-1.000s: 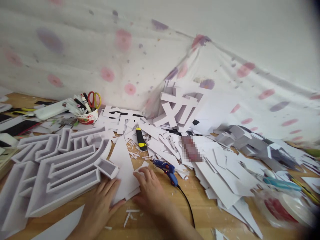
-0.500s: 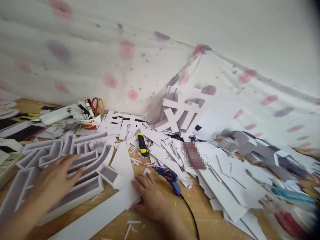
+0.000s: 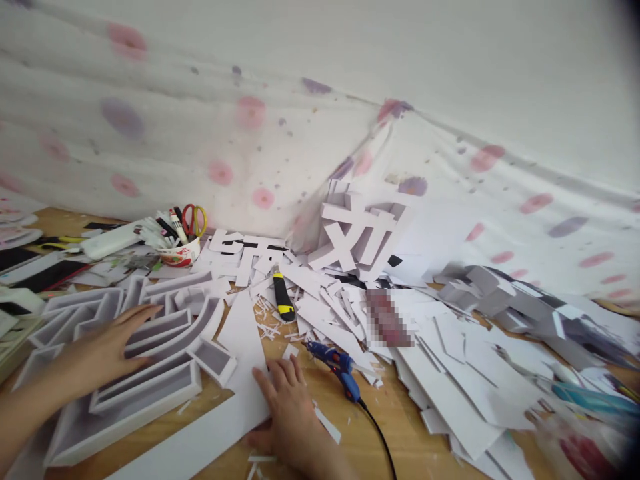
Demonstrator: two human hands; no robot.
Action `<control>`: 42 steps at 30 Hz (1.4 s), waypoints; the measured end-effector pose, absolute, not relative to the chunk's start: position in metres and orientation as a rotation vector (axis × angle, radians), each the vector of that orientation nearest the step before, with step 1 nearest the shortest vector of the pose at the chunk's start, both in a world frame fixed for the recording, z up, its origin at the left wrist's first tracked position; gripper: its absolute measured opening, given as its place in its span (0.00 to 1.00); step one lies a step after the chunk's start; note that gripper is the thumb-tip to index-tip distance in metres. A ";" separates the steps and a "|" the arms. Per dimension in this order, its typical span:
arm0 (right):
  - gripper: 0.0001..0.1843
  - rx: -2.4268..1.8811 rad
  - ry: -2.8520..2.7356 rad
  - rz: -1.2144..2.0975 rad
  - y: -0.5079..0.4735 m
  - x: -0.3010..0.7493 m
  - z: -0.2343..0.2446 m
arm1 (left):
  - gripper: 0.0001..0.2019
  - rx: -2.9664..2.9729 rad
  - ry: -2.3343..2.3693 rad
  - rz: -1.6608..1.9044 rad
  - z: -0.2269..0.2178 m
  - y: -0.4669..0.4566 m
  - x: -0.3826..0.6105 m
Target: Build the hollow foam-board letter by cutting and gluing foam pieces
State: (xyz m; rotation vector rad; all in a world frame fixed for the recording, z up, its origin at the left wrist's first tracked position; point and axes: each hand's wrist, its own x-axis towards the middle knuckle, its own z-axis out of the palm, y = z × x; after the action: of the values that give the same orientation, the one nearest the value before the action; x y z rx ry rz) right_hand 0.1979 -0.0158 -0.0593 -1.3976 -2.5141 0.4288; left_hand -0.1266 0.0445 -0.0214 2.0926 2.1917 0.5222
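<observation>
Working position at a cluttered wooden table (image 3: 400,417). The left hand (image 3: 107,343) lies flat on a large white boxed letter form (image 3: 145,400) at the near left, fingers spread and released, gripping nothing. The right hand (image 3: 287,413) presses palm-down, fingers extended, on the near right edge of a white board sheet (image 3: 243,353) that lies against the form's right end. The step in hand appears to be steadying both pieces. Shifting the sheet would call for an edge grip, since neither hand grasps. Just right of the right hand lies a blue glue gun (image 3: 336,363), its cord (image 3: 377,433) trailing near. Farther off are a yellow-black knife (image 3: 283,297) and a cup of pens (image 3: 181,252). A heap of white offcuts (image 3: 450,380) crowds the right.
</observation>
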 end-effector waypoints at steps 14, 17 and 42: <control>0.40 -1.389 -2.462 0.625 -0.031 0.195 -0.060 | 0.32 2.422 1.851 0.210 -0.001 0.075 -0.126; 0.40 -1.210 -2.556 0.592 -0.029 0.201 -0.060 | 0.31 2.428 1.778 0.266 0.009 0.086 -0.109; 0.35 -1.155 -2.517 0.150 -0.026 0.213 -0.108 | 0.30 2.517 1.733 0.143 0.009 0.159 -0.048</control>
State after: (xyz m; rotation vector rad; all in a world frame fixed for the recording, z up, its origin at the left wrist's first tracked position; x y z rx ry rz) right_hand 0.2128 -0.0262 -0.1085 -1.1551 -2.5172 0.1496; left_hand -0.0477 0.1589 0.0086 2.5169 1.7330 0.1434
